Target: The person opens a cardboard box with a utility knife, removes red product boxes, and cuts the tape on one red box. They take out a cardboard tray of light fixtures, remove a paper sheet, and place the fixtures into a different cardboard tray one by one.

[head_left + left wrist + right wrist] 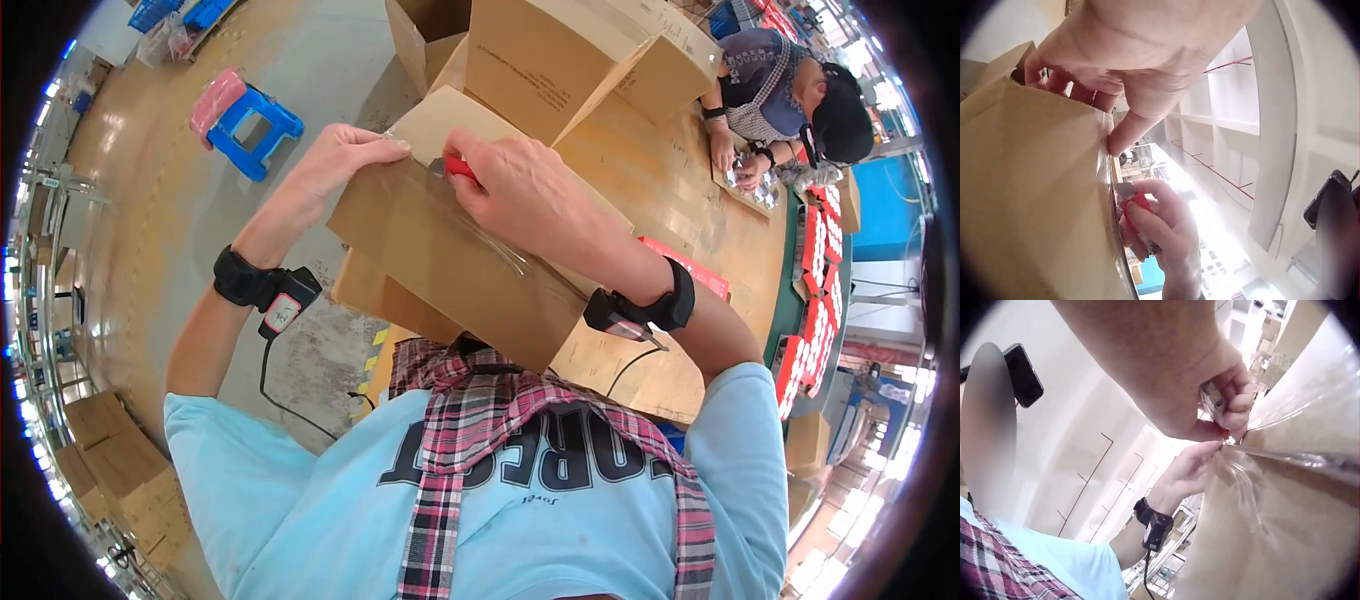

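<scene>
A closed cardboard box [430, 245] is tilted up in front of my chest, with clear tape [1244, 487] along its seam. My left hand [345, 160] grips its far left edge, thumb on the taped face and fingers curled over the side in the left wrist view. With my right hand [535, 190] I hold a red box cutter [460, 168] in curled fingers. Its grey blade [1125, 189] is right at the taped seam, a short way from my left thumb.
Open cartons [560, 65] stand on the wooden table [705, 225] beyond the box. Another person [760, 90] works at the far right, near red trays [815, 290]. On the floor at left is a blue stool [250, 125] with a pink top.
</scene>
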Demonstrator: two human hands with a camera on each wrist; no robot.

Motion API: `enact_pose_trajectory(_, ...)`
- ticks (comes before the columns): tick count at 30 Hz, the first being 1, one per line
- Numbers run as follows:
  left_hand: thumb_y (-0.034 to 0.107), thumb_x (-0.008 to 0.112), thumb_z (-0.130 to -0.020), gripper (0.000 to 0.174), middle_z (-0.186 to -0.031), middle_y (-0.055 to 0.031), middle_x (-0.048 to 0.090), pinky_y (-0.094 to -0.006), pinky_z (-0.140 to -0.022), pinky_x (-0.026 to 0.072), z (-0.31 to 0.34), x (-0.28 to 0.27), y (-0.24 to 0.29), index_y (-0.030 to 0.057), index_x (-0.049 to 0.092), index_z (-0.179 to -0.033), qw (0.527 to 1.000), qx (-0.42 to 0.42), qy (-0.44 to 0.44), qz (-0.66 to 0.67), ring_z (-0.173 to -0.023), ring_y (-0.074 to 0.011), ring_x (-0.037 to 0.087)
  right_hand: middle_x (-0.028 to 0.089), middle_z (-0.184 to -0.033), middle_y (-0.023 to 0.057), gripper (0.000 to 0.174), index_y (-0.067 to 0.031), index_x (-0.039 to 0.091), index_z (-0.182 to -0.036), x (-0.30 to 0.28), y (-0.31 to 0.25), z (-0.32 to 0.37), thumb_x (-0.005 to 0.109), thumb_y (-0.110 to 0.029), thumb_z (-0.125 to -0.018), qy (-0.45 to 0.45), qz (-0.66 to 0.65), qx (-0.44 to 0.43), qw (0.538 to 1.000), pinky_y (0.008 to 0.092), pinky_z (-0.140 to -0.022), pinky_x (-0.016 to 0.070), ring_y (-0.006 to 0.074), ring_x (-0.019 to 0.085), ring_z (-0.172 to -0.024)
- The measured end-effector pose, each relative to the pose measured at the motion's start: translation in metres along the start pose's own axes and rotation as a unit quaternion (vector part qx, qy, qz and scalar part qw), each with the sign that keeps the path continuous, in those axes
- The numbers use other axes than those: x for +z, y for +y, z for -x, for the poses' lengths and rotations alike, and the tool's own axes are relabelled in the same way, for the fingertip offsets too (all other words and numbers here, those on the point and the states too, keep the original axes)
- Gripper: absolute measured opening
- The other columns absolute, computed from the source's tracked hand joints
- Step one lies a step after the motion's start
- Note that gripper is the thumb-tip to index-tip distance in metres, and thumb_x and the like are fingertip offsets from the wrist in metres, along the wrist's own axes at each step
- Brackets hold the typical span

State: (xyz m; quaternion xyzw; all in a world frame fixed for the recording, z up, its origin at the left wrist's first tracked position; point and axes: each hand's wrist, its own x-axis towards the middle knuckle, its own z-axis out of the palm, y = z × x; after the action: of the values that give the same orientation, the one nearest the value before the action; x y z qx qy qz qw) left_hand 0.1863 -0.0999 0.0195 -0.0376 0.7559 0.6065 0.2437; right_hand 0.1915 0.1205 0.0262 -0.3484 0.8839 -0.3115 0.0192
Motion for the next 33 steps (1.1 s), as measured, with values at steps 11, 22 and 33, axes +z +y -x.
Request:
enact_pose_trajectory(11, 0.02, 0.065, -0.084, 0.021, -0.079, -0.005, 0.069, -0.0207, -0.063, 0.048, -0.004, -0.001, -0.01, -0.0002, 0.071, -0.084, 0.998, 0.016, 0.007, 0.065, -0.066, -0.0082, 0.064, 0.06, -0.063, 0.0184, 0.013, 0.0002, 0.047, -0.09, 0.009, -0.028, -0.002, 0.053, -0.008, -0.081, -0.062, 0.154, 0.054, 0.985, 0.0446, -0.05, 0.045, 0.0364, 0.061, -0.057)
enact_pose_trajectory(22, 0.022, 0.062, -0.088, 0.023, -0.081, -0.0012, 0.069, -0.0177, -0.063, 0.0447, -0.001, 0.0, -0.013, 0.0002, 0.07, -0.088, 0.995, 0.002, -0.011, 0.099, -0.069, -0.0036, 0.061, 0.059, -0.06, 0.0126, 0.019, -0.0016, 0.045, -0.084, 0.0, -0.027, 0.014, 0.059, 0.0, -0.069, -0.06, 0.191, 0.0, 0.98, 0.037, -0.045, 0.0444, 0.0292, 0.062, -0.056)
enact_pose_trajectory(33, 0.023, 0.063, -0.087, 0.024, -0.081, -0.0011, 0.069, -0.0172, -0.062, 0.0442, 0.0, 0.0, -0.012, 0.0003, 0.07, -0.092, 0.992, 0.011, -0.031, 0.119, -0.068, -0.0035, 0.061, 0.058, -0.067, 0.0142, 0.018, -0.0003, 0.045, -0.085, -0.013, -0.027, 0.047, 0.055, 0.001, -0.071, -0.077, 0.193, 0.035, 0.978, 0.0413, -0.047, 0.0441, 0.0337, 0.06, -0.058)
